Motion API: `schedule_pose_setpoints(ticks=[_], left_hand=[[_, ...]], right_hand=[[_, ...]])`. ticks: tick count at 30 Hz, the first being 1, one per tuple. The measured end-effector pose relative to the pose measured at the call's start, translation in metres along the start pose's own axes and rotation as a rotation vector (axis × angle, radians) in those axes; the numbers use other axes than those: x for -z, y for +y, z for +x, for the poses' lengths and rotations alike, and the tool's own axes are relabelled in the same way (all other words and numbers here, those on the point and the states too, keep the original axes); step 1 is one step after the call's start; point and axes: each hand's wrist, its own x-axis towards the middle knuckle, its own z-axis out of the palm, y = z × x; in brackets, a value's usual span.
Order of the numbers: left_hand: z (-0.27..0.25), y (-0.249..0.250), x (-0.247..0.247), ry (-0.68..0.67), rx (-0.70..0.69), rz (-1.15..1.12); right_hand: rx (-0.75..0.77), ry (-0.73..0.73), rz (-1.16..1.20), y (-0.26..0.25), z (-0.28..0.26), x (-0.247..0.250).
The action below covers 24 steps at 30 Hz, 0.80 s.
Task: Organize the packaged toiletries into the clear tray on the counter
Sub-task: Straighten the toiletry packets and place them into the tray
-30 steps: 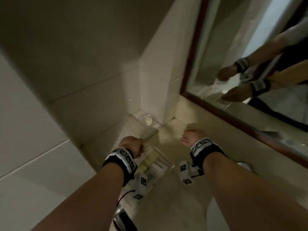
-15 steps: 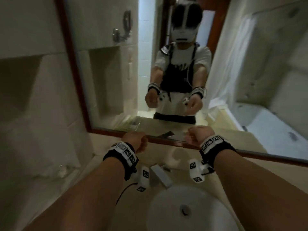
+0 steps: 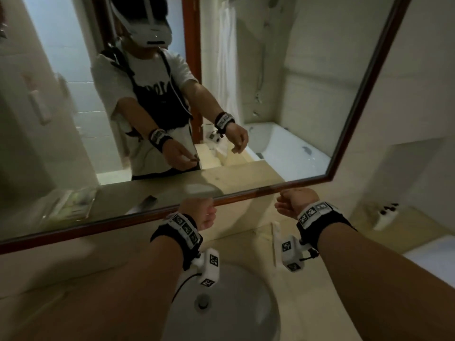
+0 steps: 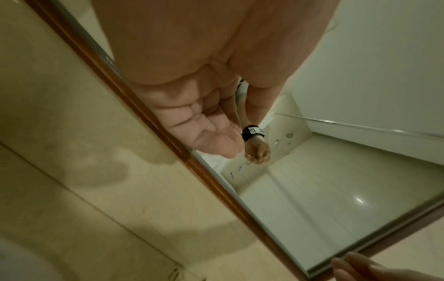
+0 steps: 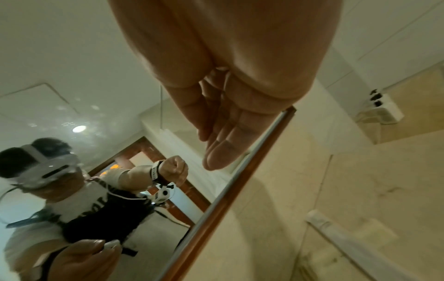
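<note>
Two hands hovering above sink (image 3: 221, 311), empty: left hand (image 3: 198, 212) loosely curled, right hand (image 3: 294, 201) relaxed; clear tray (image 3: 71, 205) showing only as mirror reflection; likely between placements.

sink (image 3: 246, 303) before mirror (image 3: 295, 94); hands between

Beige stone on the counter (image 3: 246, 244), white in the round sink (image 3: 246, 303). Reddish-brown wood round the mirror (image 3: 270, 190). Black wristbands (image 3: 172, 239) topped with white strips carrying black-and-white square codes; the same codes on the white cameras (image 3: 210, 267) below. Cream tiles on the wall (image 3: 418, 70). White box (image 3: 384, 216) with black caps on the right shelf. White packet (image 5: 336, 232) on the counter by the wall. In the reflection: white shirt, black vest, white headset, white tub.
</note>
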Motion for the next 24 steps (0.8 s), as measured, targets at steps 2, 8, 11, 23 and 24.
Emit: schedule_pose_setpoints(ticks=[2, 8, 11, 23, 24], left_hand=[[0.010, -0.010, -0.023, -0.011, 0.010, 0.025], [0.049, -0.046, -0.078, -0.009, 0.100, 0.066], [0.070, -0.070, -0.104, -0.001, 0.139, 0.109], [0.131, -0.150, -0.180, 0.027, 0.382, 0.190], [0.136, -0.155, -0.185, 0.030, 0.398, 0.201]], right_hand=[[-0.022, 0.041, 0.025, 0.011, 0.012, 0.021], [-0.101, 0.130, 0.025, 0.051, 0.050, 0.072], [-0.179, 0.156, 0.008, 0.075, 0.073, 0.096], [-0.489, -0.002, -0.001, 0.162, 0.129, 0.113], [-0.521, -0.025, 0.016, 0.166, 0.133, 0.110]])
